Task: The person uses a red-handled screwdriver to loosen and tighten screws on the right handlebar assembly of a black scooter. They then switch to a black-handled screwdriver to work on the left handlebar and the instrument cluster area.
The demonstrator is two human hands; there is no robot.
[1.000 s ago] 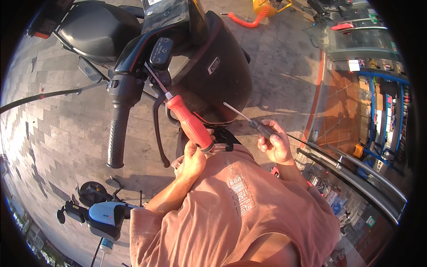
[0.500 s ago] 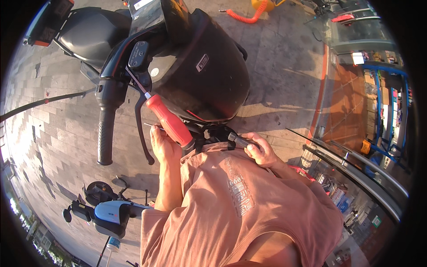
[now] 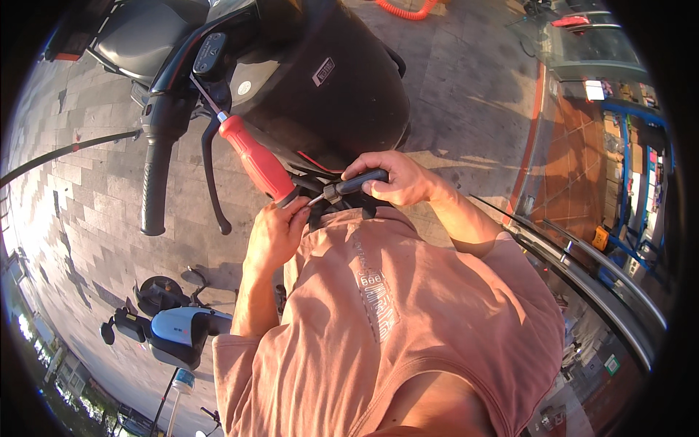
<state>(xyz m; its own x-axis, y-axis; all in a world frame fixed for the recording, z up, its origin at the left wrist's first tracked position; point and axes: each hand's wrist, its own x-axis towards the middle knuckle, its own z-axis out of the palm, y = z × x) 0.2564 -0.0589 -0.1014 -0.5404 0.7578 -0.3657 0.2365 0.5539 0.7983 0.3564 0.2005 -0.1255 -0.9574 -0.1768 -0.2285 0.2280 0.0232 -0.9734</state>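
Observation:
My right hand (image 3: 402, 179) is closed on a black screwdriver handle (image 3: 369, 180) with a grey collar at its front end. A thin metal shaft (image 3: 316, 200) runs from that collar to my left hand (image 3: 275, 234), whose fingers pinch its other end; the tip is hidden there. Just above my left hand is the butt of a red-handled screwdriver (image 3: 255, 162). Its blade reaches up to the scooter's handlebar, beside the brake lever (image 3: 210, 175) and under the brake fluid reservoir (image 3: 210, 52). Whether my left hand touches the red handle, I cannot tell.
The dark scooter (image 3: 328, 95) fills the area ahead, its ribbed handlebar grip (image 3: 156, 189) on the left. A blue scooter (image 3: 178, 328) stands at lower left. To the right are a metal rail (image 3: 619, 273) and blue shelving (image 3: 632, 113). An orange coiled hose (image 3: 408, 12) lies at the top.
My right hand has risen and turned, bringing the black handle leftward to the thin shaft in my left hand. The view has shifted, with the scooter and red screwdriver now higher and farther left.

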